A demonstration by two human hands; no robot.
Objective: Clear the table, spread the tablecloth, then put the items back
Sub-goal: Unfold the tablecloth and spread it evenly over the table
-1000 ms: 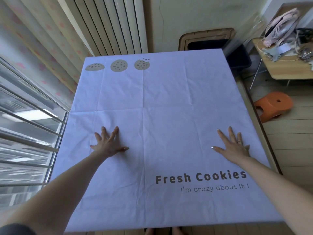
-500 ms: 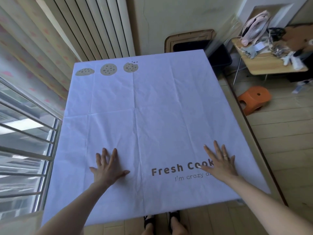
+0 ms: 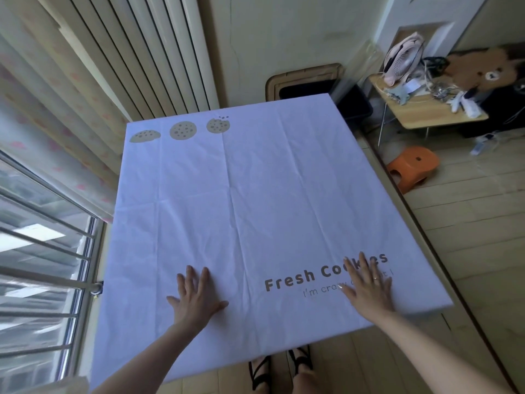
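**Both palms flat on the spread tablecloth**

The white tablecloth (image 3: pixel 255 200) lies fully opened over the bench, filling the middle of the view and covering the top from the near edge to the far one. Fold creases cross it in a grid, and small wrinkles gather around the centre. Three printed cookies (image 3: pixel 183 131) sit in a row at its 11 o'clock corner; the words "Fresh Cookies" (image 3: pixel 289 282) run along the 4 o'clock part, with a smaller line beneath.

The left hand (image 3: pixel 194 300) rests palm down on the cloth at about 7 o'clock, its grip open, fingers spread and pointing away from the person. The right hand (image 3: pixel 369 290) lies the same way at about 5 o'clock, grip open and flat, covering the middle of the lettering (a ring shows on one finger). Neither hand holds anything; both press on the fabric near the person's edge of the bench.

Beyond the bench, at 2 o'clock, an orange stool (image 3: pixel 413 167) stands on the wooden floor (image 3: pixel 468 237). Farther out at 1 o'clock, a small side table (image 3: pixel 434 116) carries a pink fan (image 3: pixel 403 56) and a tangle of cables. A barred window (image 3: pixel 42 251) fills the 9 o'clock side, with a curtain (image 3: pixel 51 103) above it. The person's feet in dark strapped sandals (image 3: pixel 301 361) show below the cloth's near edge at 6 o'clock.
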